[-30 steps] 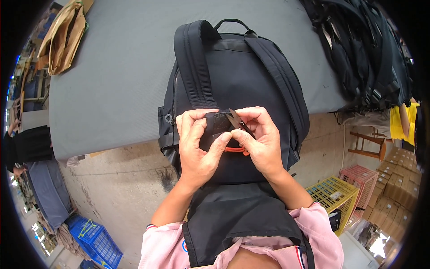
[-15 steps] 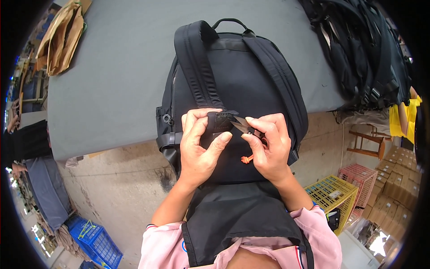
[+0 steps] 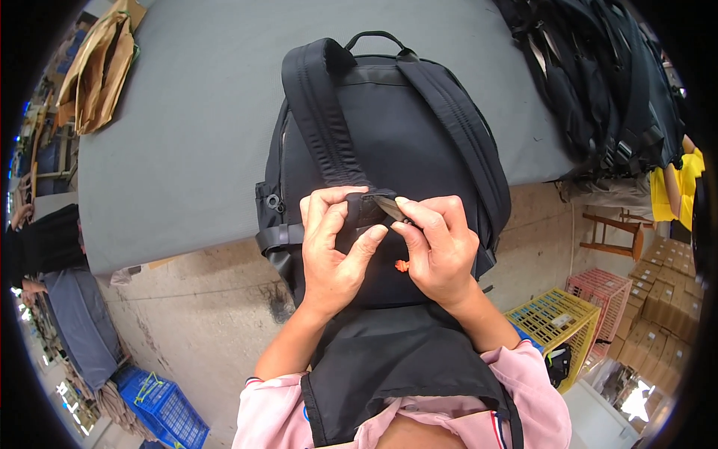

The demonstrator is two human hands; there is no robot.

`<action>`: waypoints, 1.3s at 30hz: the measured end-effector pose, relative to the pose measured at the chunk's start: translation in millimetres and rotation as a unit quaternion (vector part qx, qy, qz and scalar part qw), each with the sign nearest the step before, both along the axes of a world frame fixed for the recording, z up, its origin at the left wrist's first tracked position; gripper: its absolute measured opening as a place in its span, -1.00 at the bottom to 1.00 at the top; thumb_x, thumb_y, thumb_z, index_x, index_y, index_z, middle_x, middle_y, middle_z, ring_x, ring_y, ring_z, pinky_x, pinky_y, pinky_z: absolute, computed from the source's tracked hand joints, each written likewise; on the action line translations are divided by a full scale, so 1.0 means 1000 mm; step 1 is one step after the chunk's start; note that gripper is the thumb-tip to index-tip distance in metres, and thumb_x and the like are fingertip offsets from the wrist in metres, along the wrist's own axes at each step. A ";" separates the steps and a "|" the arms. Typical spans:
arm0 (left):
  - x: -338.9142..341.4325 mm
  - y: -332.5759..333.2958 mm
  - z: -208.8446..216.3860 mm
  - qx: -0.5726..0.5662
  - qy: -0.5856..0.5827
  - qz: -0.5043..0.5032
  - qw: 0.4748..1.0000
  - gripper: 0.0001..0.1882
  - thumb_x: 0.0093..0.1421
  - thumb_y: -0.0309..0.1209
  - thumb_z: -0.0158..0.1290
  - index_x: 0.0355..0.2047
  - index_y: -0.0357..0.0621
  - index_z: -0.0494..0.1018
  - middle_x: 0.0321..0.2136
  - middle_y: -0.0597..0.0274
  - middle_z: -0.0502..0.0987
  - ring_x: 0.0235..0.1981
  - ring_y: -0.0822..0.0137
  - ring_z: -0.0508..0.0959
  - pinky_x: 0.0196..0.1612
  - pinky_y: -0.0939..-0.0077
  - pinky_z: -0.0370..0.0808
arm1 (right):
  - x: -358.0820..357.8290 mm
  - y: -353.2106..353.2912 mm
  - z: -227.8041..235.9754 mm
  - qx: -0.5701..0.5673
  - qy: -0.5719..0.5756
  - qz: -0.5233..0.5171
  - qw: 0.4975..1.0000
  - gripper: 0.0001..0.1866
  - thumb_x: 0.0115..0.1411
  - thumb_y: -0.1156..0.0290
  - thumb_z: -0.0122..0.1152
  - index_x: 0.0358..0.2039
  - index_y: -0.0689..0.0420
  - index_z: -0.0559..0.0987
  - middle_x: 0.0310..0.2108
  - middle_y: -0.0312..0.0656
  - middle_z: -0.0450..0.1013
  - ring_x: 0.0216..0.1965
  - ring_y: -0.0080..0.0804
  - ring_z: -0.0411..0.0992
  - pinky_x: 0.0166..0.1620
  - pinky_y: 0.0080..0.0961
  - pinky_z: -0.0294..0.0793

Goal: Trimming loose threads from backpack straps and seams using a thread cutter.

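hands: close tog., thumb tips just beside each other; can't tell if touching
l hand: clamped on strap end, thumb pointing to abt 2 o'clock
r hand: clamped on snips, thumb + index nearest the blade; rest mostly hidden by hand
blade: points to abt 10 o'clock, tip at strap end; can't tell if cutting
cord: orange, below r thumb, at abt 7 o'clock of r hand
bag: black, mid-view, straps up, handle at 12, partly on table, lower part past edge, by apron
paper bags: brown, on table, abt 10 o'clock of bag
other bags: black, piled at 2
stool: between 3 and 4
yellow crate: at 4, next to pink crate
boxes: stacked, also abt 4
blue crate: between 7 and 8
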State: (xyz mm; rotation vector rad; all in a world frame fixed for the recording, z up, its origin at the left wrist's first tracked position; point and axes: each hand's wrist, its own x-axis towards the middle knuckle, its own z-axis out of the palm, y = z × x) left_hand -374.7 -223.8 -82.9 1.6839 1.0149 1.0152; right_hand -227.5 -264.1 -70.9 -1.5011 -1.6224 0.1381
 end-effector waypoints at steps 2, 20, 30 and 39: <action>0.002 -0.001 0.001 -0.002 -0.003 0.016 1.000 -0.69 0.03 -0.39 0.20 -0.24 -0.30 0.46 -0.16 0.15 0.40 -0.11 0.26 0.32 -0.03 0.45 0.29 | 0.000 0.001 0.002 -0.004 -0.018 -0.004 1.000 -0.69 -0.07 0.55 0.31 -0.25 0.19 0.54 -0.46 -0.21 0.35 -0.60 -0.40 0.42 -0.58 -0.54 0.40; 0.007 0.004 -0.002 0.008 -0.014 0.019 1.000 -0.67 -0.02 -0.36 0.22 -0.27 -0.27 0.48 -0.16 0.15 0.42 -0.12 0.21 0.29 -0.04 0.40 0.28 | 0.004 0.003 0.005 -0.042 0.070 0.006 0.997 -0.72 -0.06 0.63 0.27 -0.27 0.19 0.52 -0.46 -0.18 0.35 -0.57 -0.38 0.43 -0.58 -0.51 0.41; -0.014 0.005 0.006 0.050 0.006 0.022 0.998 -0.68 -0.07 -0.32 0.24 -0.50 -0.26 0.35 -0.12 0.11 0.41 -0.07 0.15 0.31 -0.01 0.30 0.26 | -0.010 0.024 0.013 -0.124 0.242 0.068 0.960 -0.79 -0.05 0.65 0.24 -0.33 0.22 0.51 -0.46 -0.26 0.27 -0.49 -0.52 0.25 -0.41 -0.60 0.28; -0.014 -0.007 0.018 0.124 -0.008 0.058 0.991 -0.74 0.11 -0.29 0.11 -0.44 -0.25 0.35 -0.01 0.09 0.34 0.04 0.11 0.25 0.11 0.22 0.17 | -0.017 0.026 0.021 -0.014 0.172 0.112 0.979 -0.88 0.04 0.60 0.09 -0.57 0.23 0.35 -0.54 -0.23 0.17 -0.52 -0.44 0.18 -0.46 -0.55 0.15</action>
